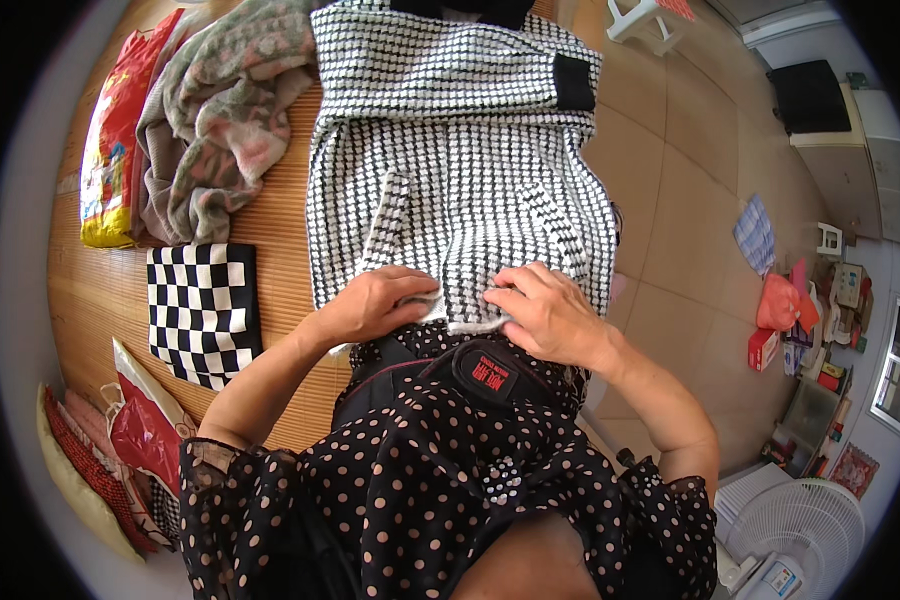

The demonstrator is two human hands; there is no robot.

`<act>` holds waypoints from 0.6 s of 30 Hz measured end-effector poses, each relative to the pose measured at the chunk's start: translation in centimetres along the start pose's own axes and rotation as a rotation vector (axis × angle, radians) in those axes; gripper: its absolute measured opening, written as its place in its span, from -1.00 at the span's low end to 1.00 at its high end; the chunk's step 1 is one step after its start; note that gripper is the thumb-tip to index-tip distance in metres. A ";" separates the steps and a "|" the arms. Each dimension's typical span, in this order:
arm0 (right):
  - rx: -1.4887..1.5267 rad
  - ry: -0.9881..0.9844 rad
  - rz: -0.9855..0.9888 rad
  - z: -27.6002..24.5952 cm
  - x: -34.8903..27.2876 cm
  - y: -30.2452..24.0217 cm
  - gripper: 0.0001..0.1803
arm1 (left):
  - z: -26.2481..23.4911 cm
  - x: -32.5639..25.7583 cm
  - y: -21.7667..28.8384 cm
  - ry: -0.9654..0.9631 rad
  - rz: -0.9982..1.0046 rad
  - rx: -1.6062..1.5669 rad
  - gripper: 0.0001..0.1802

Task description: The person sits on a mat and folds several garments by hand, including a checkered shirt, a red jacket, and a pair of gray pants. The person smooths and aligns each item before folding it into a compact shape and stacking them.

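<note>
A black-and-white houndstooth jacket (480, 180) lies spread in front of me, its bottom hem toward my body. One sleeve is folded across its upper part and ends in a black cuff (574, 82). Two slanted pocket edges show on its lower half. My left hand (385, 302) has its fingers curled round the hem, left of the middle opening. On the other side of that opening, my right hand (548, 312) grips the hem with the thumb underneath and bent fingers on top.
Left of the jacket lie a crumpled patterned blanket (220, 120), a red and yellow plastic bag (120, 150) and a folded checkered cloth (202, 312). Cushions (85, 470) lean at lower left. A white fan (805, 530) stands at lower right, and a plastic stool (645, 20) at the far right.
</note>
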State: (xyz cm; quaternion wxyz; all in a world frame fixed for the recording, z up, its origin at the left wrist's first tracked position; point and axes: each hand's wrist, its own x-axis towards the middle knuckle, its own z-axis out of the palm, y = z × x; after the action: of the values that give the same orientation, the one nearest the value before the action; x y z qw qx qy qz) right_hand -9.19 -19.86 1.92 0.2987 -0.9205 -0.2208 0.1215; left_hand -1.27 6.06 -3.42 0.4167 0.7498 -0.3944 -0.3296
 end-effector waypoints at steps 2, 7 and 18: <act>0.055 0.032 0.096 0.0 0.4 0.5 -0.83 | 0.3 0.3 0.1 0.049 0.062 0.096 -0.54; 0.974 0.409 0.385 -4.7 0.9 4.1 -0.81 | 1.0 0.9 0.3 0.106 0.087 0.156 -0.48; 1.152 0.419 0.160 -11.9 2.7 2.6 -0.73 | 1.6 2.2 0.8 0.197 0.057 0.184 -0.61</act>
State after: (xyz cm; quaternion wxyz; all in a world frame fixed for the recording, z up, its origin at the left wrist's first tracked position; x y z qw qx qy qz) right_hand -1.75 -26.38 9.56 0.7748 -0.6292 0.0132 0.0601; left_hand -1.76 3.30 -3.76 0.3920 0.8021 -0.4013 -0.2048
